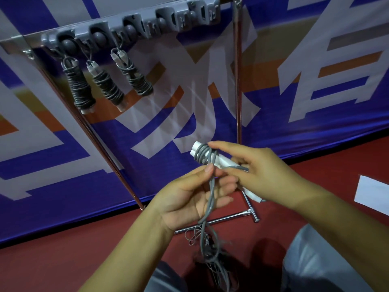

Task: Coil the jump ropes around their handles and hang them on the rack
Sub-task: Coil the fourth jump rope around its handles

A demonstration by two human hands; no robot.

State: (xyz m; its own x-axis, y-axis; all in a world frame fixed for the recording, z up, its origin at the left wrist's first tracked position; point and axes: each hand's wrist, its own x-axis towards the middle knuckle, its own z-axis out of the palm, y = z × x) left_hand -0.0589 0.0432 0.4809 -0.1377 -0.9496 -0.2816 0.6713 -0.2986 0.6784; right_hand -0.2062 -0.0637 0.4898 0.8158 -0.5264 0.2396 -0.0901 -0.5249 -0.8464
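My right hand (pixel 259 173) grips a pair of white jump-rope handles (pixel 224 162) held side by side, pointing up and left. A few turns of grey rope (pixel 202 153) wrap their upper end. My left hand (pixel 195 197) pinches the doubled rope (pixel 211 199) just below the handles between thumb and fingers. The loose rope hangs down to a tangle (pixel 210 249) near the floor. Three coiled jump ropes (pixel 81 87) (pixel 108 89) (pixel 136 79) hang from the grey hook rack (pixel 130 24) at the upper left.
The rack sits on a chrome stand whose poles (pixel 237 81) and base bar (pixel 223 220) rest on a red floor. A blue, white and orange banner (pixel 294 91) fills the background. A white sheet (pixel 372 194) lies at the right. My knees show at the bottom.
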